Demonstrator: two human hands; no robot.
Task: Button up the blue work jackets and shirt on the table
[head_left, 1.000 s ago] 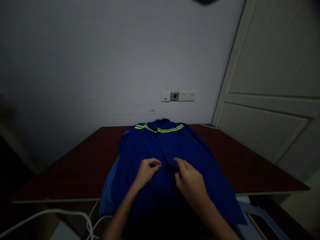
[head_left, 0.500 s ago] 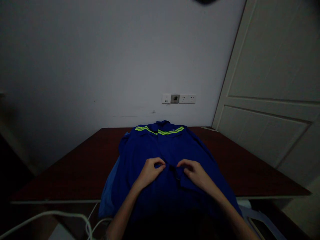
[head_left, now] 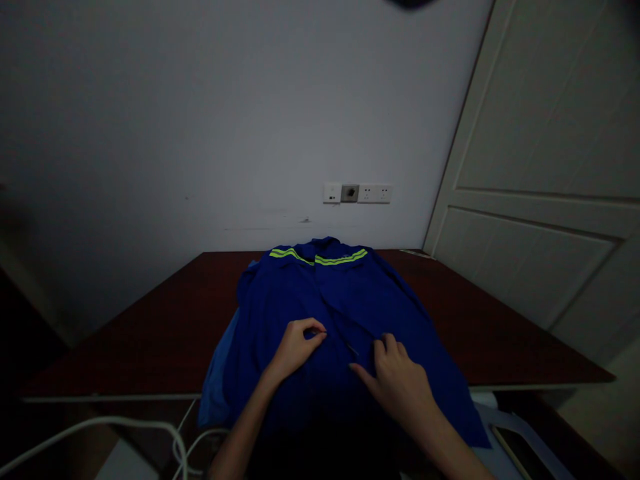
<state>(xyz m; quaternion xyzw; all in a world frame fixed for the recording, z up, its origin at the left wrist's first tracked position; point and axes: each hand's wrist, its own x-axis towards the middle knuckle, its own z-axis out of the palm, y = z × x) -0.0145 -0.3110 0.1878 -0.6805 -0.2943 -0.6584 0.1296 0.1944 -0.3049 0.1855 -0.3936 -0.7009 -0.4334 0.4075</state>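
Observation:
A dark blue work jacket (head_left: 345, 290) with yellow-green stripes across the chest lies spread over the table, its collar towards the wall and its lower part hanging over the near edge. My left hand (head_left: 299, 343) pinches the jacket's front edge between thumb and fingertips. To the right of the front opening, my right hand (head_left: 397, 373) rests on the cloth with thumb and fingers apart, holding nothing. The front opening runs between my two hands. Lighter blue cloth (head_left: 215, 380) shows from under the jacket's left side.
The dark red table (head_left: 165, 313) stands against a pale wall with sockets (head_left: 374, 193). A panelled door (head_left: 530, 267) is at the right. White cables (head_left: 125, 421) loop below the table at left. A phone-like object (head_left: 523, 453) lies low at right.
My right hand has let go of the jacket's right front edge and moved right and towards me, its fingers spreading. My left hand keeps its pinch, shifted slightly left.

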